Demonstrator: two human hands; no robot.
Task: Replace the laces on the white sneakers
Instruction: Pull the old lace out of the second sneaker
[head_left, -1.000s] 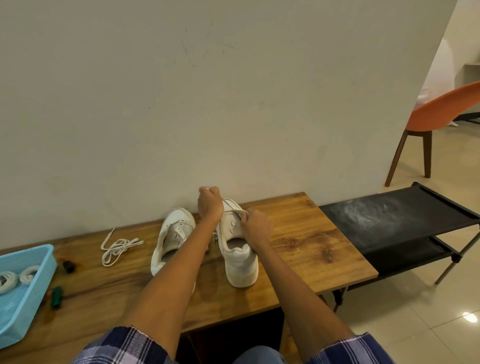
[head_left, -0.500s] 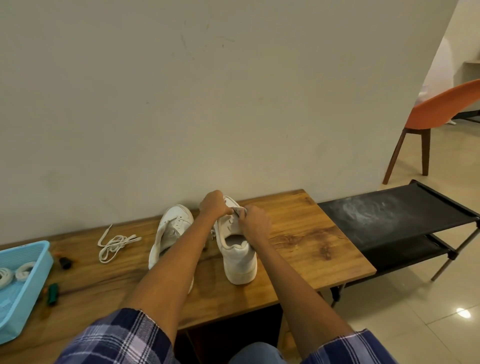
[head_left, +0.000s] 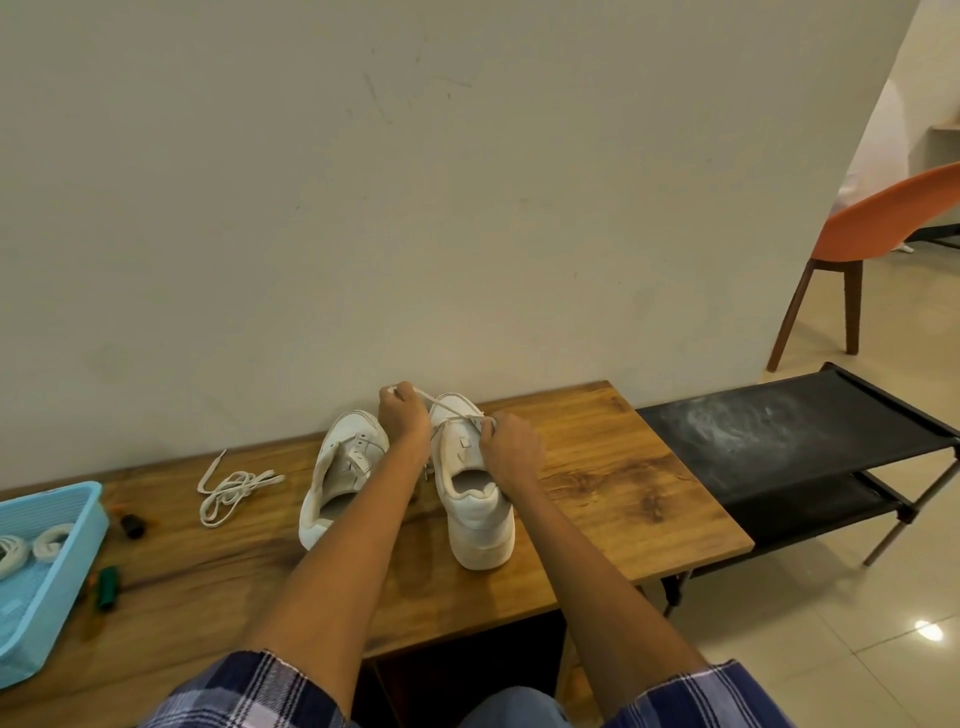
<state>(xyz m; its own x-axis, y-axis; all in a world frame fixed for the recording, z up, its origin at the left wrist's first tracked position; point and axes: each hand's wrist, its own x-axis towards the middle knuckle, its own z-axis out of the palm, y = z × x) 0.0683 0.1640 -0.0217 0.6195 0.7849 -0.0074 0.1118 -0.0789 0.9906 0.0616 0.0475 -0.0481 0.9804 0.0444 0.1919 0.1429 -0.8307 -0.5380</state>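
Two white sneakers stand on the wooden table (head_left: 613, 488), heels toward me. The right sneaker (head_left: 475, 499) has a white lace (head_left: 441, 406) running from its eyelets up to my left hand (head_left: 401, 415), which grips the lace end and holds it taut above the toe. My right hand (head_left: 506, 447) pinches the lace at the sneaker's upper eyelets on its right side. The left sneaker (head_left: 343, 467) stands beside it, unlaced, partly behind my left forearm. A loose white lace (head_left: 234, 488) lies in a tangle on the table to the left.
A light blue basket (head_left: 47, 571) with rolled white laces sits at the table's left edge. Small black (head_left: 132, 525) and green (head_left: 108, 587) objects lie near it. A black fabric rack (head_left: 795, 441) stands right of the table, an orange chair (head_left: 883, 234) beyond. The wall is right behind the shoes.
My left hand has lifted up and away from the shoe, drawing the lace taut. My right hand stays at the eyelets.
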